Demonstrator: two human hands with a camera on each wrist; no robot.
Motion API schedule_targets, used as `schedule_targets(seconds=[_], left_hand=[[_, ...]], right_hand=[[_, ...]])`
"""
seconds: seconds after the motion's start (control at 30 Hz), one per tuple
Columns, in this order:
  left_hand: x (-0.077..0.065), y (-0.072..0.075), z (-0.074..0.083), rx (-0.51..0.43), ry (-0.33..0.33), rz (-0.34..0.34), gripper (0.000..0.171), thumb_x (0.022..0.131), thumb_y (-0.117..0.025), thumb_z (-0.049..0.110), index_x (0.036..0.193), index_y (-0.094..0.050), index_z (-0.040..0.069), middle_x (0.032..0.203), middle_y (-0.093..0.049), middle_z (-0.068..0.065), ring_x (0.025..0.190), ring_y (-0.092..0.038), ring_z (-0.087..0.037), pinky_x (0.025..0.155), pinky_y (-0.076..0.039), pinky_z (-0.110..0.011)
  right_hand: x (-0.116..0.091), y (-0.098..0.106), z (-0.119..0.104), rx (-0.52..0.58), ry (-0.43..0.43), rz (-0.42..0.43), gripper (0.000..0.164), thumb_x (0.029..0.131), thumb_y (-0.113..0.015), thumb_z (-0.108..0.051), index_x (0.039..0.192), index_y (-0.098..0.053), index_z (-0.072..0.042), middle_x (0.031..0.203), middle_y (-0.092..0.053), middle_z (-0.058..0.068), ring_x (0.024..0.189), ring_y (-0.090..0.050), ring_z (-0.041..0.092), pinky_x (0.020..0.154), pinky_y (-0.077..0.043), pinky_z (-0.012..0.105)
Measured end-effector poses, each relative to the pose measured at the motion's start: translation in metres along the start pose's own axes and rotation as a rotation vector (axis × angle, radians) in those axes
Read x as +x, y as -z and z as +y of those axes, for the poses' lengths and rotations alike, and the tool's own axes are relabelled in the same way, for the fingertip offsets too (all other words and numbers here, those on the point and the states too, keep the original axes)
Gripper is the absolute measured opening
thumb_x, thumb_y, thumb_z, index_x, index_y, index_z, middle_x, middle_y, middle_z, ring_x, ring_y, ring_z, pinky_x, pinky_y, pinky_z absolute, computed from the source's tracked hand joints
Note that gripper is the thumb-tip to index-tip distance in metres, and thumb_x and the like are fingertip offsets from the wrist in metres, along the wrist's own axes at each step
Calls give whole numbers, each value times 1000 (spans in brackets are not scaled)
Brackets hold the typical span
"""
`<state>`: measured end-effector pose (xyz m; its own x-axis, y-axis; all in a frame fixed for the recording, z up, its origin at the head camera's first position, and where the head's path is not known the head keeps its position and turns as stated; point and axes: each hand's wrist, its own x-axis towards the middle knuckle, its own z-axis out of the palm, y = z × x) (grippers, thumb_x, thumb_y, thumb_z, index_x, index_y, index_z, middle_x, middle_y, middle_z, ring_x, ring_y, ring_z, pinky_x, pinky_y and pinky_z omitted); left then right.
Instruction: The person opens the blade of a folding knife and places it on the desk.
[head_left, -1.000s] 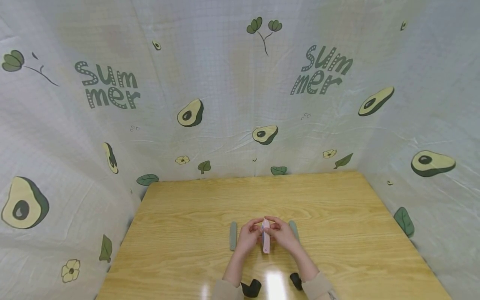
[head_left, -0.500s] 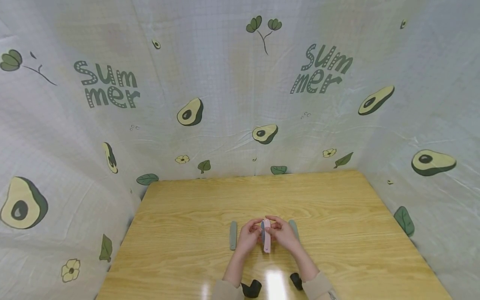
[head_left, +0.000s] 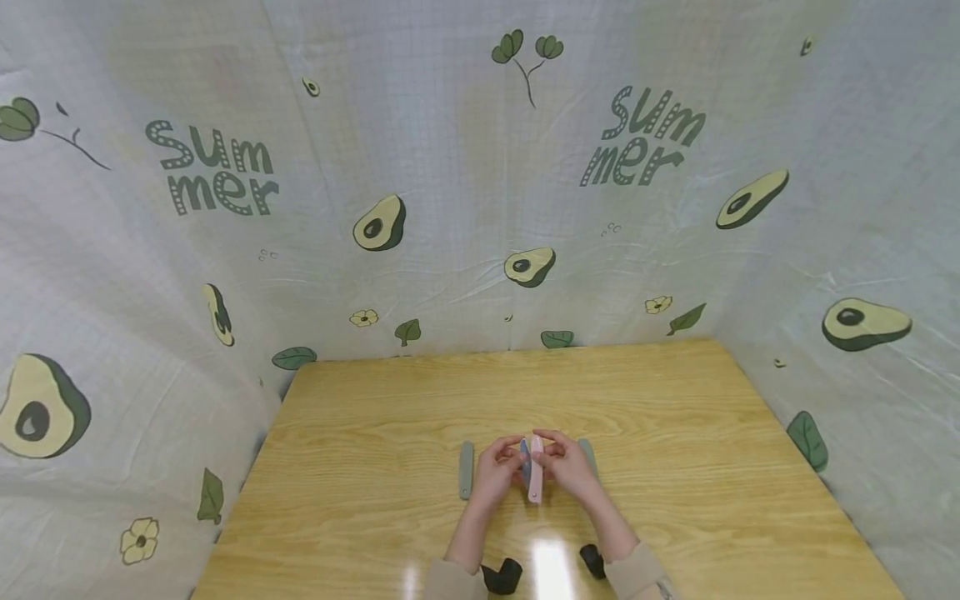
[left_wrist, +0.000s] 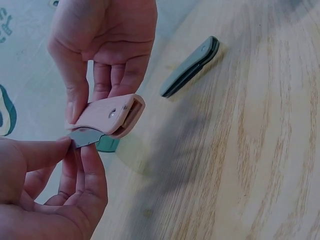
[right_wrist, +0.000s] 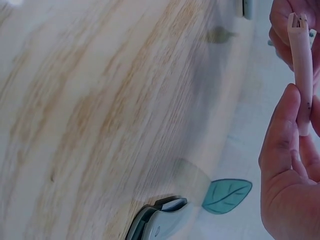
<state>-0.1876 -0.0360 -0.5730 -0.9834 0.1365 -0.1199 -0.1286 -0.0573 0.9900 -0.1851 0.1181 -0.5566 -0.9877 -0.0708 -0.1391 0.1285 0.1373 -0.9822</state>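
A pink folding knife (head_left: pixel 536 479) is held up between both hands over the table. My left hand (head_left: pixel 497 477) pinches its metal blade (left_wrist: pixel 87 137) between thumb and fingers. My right hand (head_left: pixel 568 468) grips the pink handle (left_wrist: pixel 105 114), thumb on one side and fingers on the other. The blade stands partly out of the handle's slot, its tip hidden by the left fingertips. On the table, one grey-green folding knife (head_left: pixel 467 471) lies left of the hands. Another grey-green knife (head_left: pixel 588 458) lies to the right, partly covered by the right hand.
The wooden table (head_left: pixel 375 417) is bordered by a pale curtain (head_left: pixel 450 167) printed with avocados, leaves and lettering. Black pieces (head_left: pixel 504 577) show beside the sleeves near the front. A bright reflection shines on the tabletop between the forearms.
The pink handle has shifted slightly right, and the gap between it and the blade looks a little wider. Both hands stay in nearly the same place; the knives on the table have not moved.
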Motion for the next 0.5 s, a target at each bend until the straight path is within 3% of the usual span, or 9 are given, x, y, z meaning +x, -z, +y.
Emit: schedule_targets(seconds=[0.2,0.5], left_hand=[[2,1,0,-27,9,0,33,91,-61,-2,124,-60,-5,92,-56,-8,76,-58,-15,65,-57,-27],[1,-1,11,-44,34,35,38,91,-60,-4,128,-54,-9,93,-53,-7,76,-56,-14,70,-58,-34]], right_hand=[[1,1,-1,3,-14,19,42,91,-63,1,131,-55,4,86,-60,13,68,-62,18,67,-60,43],[-3,3,-11,41,-37,53,41,90,-63,3,130,-55,4,88,-62,15,71,-64,22,66,-60,43]])
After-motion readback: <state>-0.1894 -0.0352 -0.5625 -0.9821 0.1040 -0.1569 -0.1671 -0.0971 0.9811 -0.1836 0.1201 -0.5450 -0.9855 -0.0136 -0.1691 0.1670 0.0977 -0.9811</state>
